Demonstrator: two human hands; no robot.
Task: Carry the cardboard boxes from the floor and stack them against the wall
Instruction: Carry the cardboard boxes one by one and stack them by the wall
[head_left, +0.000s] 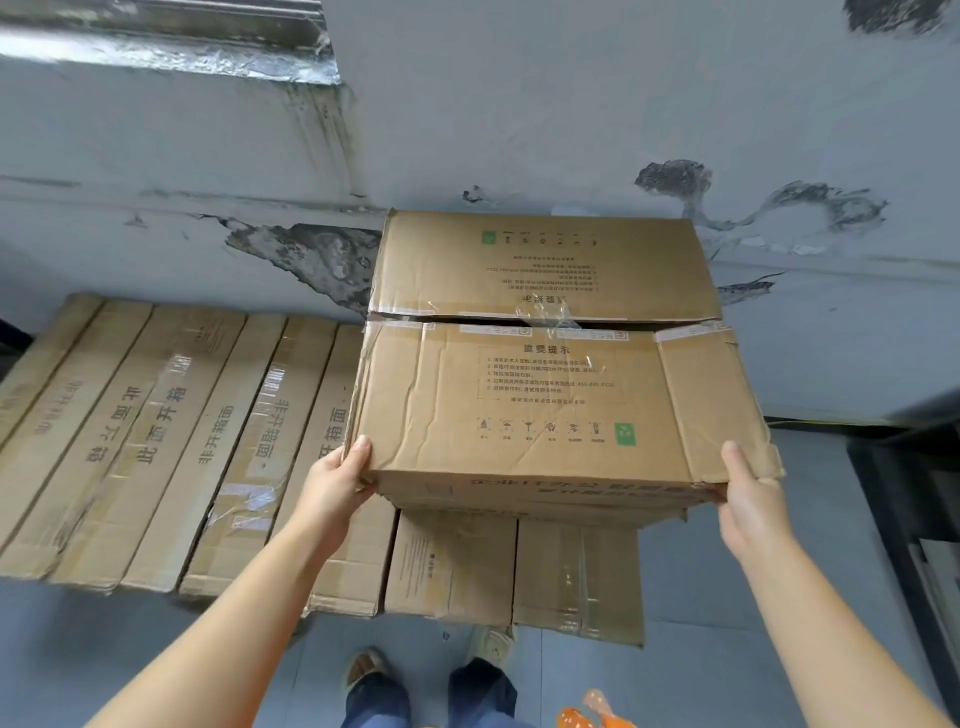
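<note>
I'm holding the big cardboard box (550, 395) at centre frame, its top flaps taped with a gap between them. My left hand (337, 480) is gripping its near left corner at 8 o'clock, thumb curled on top; my right hand (748, 499) is gripping the near right corner at 4 o'clock, thumb on the torn flap. The box is sitting over the row of flat long boxes (171, 441) lying at 9 o'clock along the peeling wall (519, 130). I can't tell if it's resting on them. My shoes (431, 675) are showing at 6 o'clock on the floor (727, 649).
</note>
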